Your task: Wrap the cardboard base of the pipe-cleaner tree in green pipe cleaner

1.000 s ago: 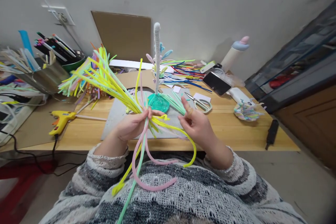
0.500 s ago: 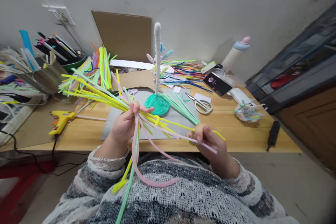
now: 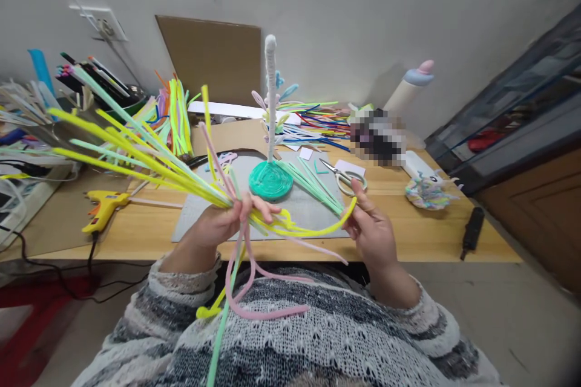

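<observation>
My left hand (image 3: 227, 221) is closed around a loose bundle of fuzzy pipe cleaners (image 3: 172, 175) in yellow, mint green and pink. Pink and green ends hang from it over my sweater. My right hand (image 3: 374, 230) pinches near the end of a yellow pipe cleaner (image 3: 313, 231), which curves up from the bundle to my fingers. Beyond my hands stands a white wrapped stem (image 3: 271, 97) on a round teal base (image 3: 271, 180), with small pink, blue and yellow loops along it. Mint pipe cleaners (image 3: 313, 184) lie just behind my right hand.
Scissors (image 3: 347, 180) lie behind my right hand on the grey mat (image 3: 195, 217). A yellow glue gun (image 3: 104, 208) rests at the left, its cord trailing over the table edge. Further back are more pipe cleaners (image 3: 322, 127), a cardboard sheet (image 3: 213, 60) and a pen holder.
The bundle has swung nearer the camera, its left ends spreading upward. My right hand has risen slightly, and the yellow pipe cleaner now bends upward at its end. The pink one beside it is free of that hand.
</observation>
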### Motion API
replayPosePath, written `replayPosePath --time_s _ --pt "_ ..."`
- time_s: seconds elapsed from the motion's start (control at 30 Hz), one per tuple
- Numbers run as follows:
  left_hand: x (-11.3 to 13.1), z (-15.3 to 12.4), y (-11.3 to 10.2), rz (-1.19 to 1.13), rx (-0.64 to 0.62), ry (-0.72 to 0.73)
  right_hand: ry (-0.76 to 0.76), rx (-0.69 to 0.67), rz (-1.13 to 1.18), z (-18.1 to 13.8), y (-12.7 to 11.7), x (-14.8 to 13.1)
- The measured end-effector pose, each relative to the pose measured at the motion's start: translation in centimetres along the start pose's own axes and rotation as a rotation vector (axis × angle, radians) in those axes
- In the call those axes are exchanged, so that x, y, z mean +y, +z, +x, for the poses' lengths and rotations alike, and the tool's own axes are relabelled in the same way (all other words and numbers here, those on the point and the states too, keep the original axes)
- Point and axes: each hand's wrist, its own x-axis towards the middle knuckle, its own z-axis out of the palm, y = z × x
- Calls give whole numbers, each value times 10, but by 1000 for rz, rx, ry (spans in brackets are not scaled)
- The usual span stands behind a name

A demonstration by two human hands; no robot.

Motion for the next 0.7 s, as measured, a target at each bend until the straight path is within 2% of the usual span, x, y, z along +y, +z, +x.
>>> replayPosePath --time_s 0.07,0.17,0.23,0.3,0.37,0.53,0.6,0.7 --pt "-2 3 3 147 -79 15 -112 -54 -122 -1 6 -2" --pt "-2 8 7 350 -136 63 -432 -144 -310 -4 15 -8" --pt "-1 9 9 409 -184 73 -628 -243 -405 -4 21 -13" --pt "0 11 10 423 -229 74 -720 -343 -458 -4 28 -18" --pt "0 12 12 413 -256 92 -694 -418 -440 -4 35 -23" --pt "-4 14 15 431 -234 90 -348 -458 -224 -6 54 -28" --pt "-9 13 16 395 -142 56 -231 -469 -130 -6 61 -26" --pt "-18 12 19 300 75 21 -44 -422 53 -4 69 -19"
